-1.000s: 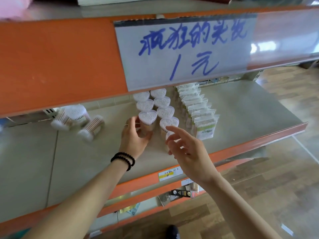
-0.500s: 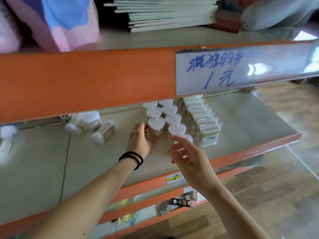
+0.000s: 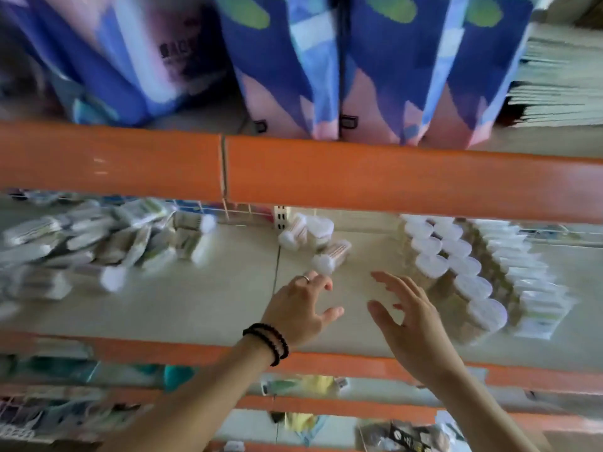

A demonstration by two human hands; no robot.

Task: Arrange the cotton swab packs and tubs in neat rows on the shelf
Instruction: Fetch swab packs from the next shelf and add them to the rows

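Two rows of heart-lidded cotton swab tubs (image 3: 450,265) stand on the beige shelf (image 3: 202,308) at the right, with a row of flat swab packs (image 3: 528,282) beside them. Loose tubs (image 3: 323,252) lie tipped at mid-shelf. A jumbled heap of swab packs (image 3: 85,246) covers the left. My left hand (image 3: 301,308), with a ring and black bead bracelets, reaches toward the nearest tipped tub, fingers spread, holding nothing. My right hand (image 3: 411,318) hovers open just left of the tub rows. The frame is blurred.
An orange beam (image 3: 391,177) of the upper shelf crosses the view just above my hands. Blue and pink bags (image 3: 293,70) and stacked booklets (image 3: 561,79) sit on that upper shelf. Lower orange shelves (image 3: 326,363) hold mixed small goods.
The view swung left and up. My left hand let go of the front heart-lidded tub and moved left toward the tipped tubs. My right hand drew away from the rows, open.
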